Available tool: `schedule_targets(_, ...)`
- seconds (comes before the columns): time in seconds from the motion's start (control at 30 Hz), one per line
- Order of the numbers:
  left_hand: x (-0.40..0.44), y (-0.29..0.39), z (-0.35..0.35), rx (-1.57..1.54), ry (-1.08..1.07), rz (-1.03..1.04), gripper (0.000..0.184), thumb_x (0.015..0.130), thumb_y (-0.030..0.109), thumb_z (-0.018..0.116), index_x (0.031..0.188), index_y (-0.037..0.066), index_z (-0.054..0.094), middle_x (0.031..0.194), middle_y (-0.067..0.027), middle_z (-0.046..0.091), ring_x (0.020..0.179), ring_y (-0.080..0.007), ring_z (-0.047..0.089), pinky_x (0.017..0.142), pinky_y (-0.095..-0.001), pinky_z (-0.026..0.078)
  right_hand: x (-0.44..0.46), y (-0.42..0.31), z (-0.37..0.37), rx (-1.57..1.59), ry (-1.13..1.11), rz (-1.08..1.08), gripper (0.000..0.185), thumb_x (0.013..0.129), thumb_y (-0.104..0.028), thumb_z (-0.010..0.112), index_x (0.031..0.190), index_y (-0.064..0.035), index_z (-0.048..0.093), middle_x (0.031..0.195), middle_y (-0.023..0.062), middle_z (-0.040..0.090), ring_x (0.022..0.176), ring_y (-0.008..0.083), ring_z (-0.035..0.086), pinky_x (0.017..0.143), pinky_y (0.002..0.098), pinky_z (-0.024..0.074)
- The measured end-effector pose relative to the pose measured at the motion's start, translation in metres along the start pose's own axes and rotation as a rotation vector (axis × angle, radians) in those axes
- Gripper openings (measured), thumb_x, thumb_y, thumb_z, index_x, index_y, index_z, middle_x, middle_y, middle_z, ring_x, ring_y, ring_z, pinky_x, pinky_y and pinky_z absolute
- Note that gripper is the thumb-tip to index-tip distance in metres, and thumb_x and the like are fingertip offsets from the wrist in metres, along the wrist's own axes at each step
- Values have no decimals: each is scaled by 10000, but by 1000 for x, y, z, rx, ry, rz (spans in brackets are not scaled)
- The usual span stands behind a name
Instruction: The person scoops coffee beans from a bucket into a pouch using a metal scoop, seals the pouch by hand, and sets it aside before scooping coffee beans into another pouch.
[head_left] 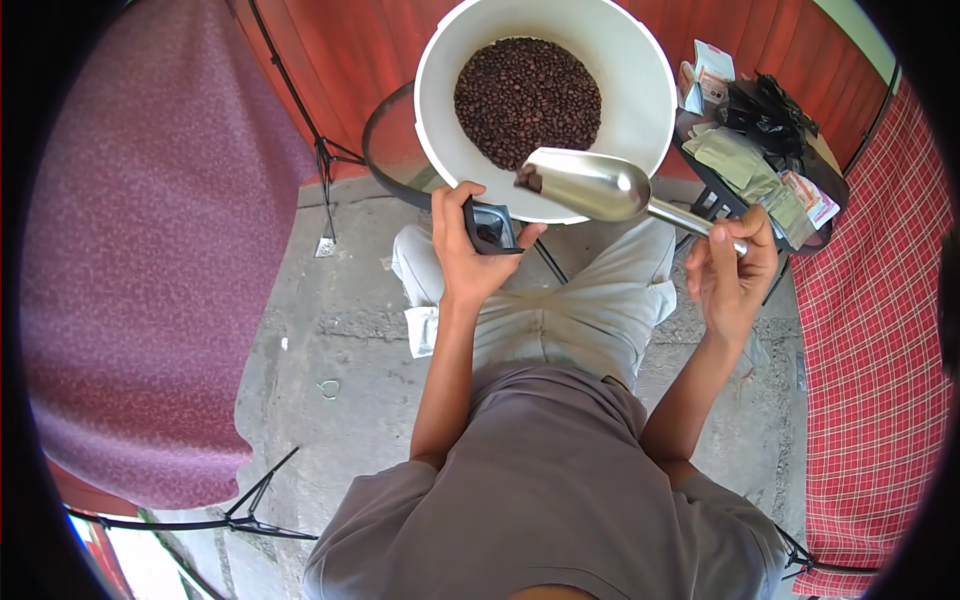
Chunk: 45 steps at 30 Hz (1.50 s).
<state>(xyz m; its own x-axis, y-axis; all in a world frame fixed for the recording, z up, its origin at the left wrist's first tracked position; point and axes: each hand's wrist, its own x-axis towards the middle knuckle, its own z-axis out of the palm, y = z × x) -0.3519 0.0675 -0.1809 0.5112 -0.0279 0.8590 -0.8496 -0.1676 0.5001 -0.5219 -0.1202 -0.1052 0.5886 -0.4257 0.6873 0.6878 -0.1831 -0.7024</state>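
My right hand [735, 265] grips the handle of a shiny metal scoop [600, 188], held tilted over the near rim of a white bucket [645, 120]. A few dark beans sit at the scoop's mouth. Inside the bucket lies a heap of dark roasted coffee beans [525, 100]. My left hand [468, 245] is wrapped around a small black pouch [495, 232] whose top gapes upward, just below the bucket's near rim. Something dark shows in the pouch, too small to make out. The scoop's mouth is above the pouch, apart from it.
Under the bucket is a round glass-topped table [390, 140]. To the right, a small black table [825, 235] bears flat olive-green pouches [745, 165], a black plastic bag [765, 112] and printed packets [812, 198]. Black stand legs [325, 160] rise beside the purple cloth [160, 250].
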Motion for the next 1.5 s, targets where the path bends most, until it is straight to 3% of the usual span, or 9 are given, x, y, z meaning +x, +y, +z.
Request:
schedule_targets(0.27, -2, -3, -1, -37, 0, -4, 661, 505, 102, 836, 1088, 56, 528, 935, -91, 487, 791, -236, 505, 718, -319, 435, -14, -15, 14, -137, -101, -33, 137, 903, 61, 620, 913, -2, 499, 677, 95, 616, 465, 71, 529, 383, 188, 372)
schedule_targets(0.37, -4, -3, -1, -32, -17, 23, 668, 467, 7, 723, 1104, 53, 529, 954, -95, 441, 794, -251, 481, 694, -341, 442, -17, -17, 17, -155, -110, -62, 148, 870, 92, 646, 917, 18, 526, 703, 88, 625, 519, 77, 572, 413, 190, 401)
schedule_targets(0.47, -4, 0, -1, -78, -26, -51, 671, 454, 5, 687, 1103, 57, 526, 949, -95, 431, 797, -267, 464, 708, -344, 438, -20, -19, 23, -233, -115, -79, 148, 856, 107, 654, 909, 28, 541, 715, 89, 627, 551, 83, 592, 436, 192, 416)
schedule_targets(0.57, -5, -3, 0, -37, -12, 28, 673, 456, -3, 701, 1104, 53, 527, 952, -98, 441, 803, -262, 477, 706, -351, 438, -20, -23, 24, -293, -116, -120, 148, 854, 103, 659, 900, 29, 540, 713, 90, 626, 557, 82, 593, 448, 191, 419)
schedule_targets(0.67, -3, 1, 0, 1, -15, 17, 680, 490, 24, 807, 1108, 51, 525, 950, -95, 460, 805, -253, 496, 693, -355, 441, -20, -19, 23, -247, -67, -144, 154, 868, 89, 654, 895, 17, 520, 710, 93, 628, 549, 76, 583, 449, 188, 416)
schedule_targets(0.87, -5, 6, 3, 10, 9, 26, 727, 547, 221, 955, 1102, 58, 514, 935, -90, 474, 808, -262, 520, 692, -367, 447, -9, -6, 21, -231, 122, -42, 157, 915, 17, 640, 893, -17, 489, 685, 82, 628, 510, 54, 550, 427, 182, 397)
schedule_targets(0.97, -5, 6, 4, 30, 15, 11, 734, 528, 252, 963, 1076, 69, 510, 942, -82, 505, 832, -249, 554, 753, -357, 473, -5, 14, 23, -273, 142, 26, 162, 925, -34, 654, 893, -28, 495, 648, 55, 621, 478, 39, 533, 411, 179, 392)
schedule_targets(1.2, -8, 6, 6, 29, 11, 47, 731, 527, 252, 964, 1069, 67, 509, 943, -84, 496, 837, -258, 560, 722, -367, 473, -10, 53, 40, -275, 94, 200, 159, 927, -49, 653, 894, -14, 501, 635, 61, 632, 473, 50, 564, 381, 192, 394)
schedule_targets(1.5, -10, 9, 7, 11, 6, 58, 707, 537, 218, 954, 1074, 71, 519, 940, -92, 476, 826, -270, 546, 681, -381, 466, -14, 75, 47, -260, 106, 170, 148, 942, -41, 620, 881, -3, 491, 632, 75, 628, 467, 51, 559, 366, 198, 389)
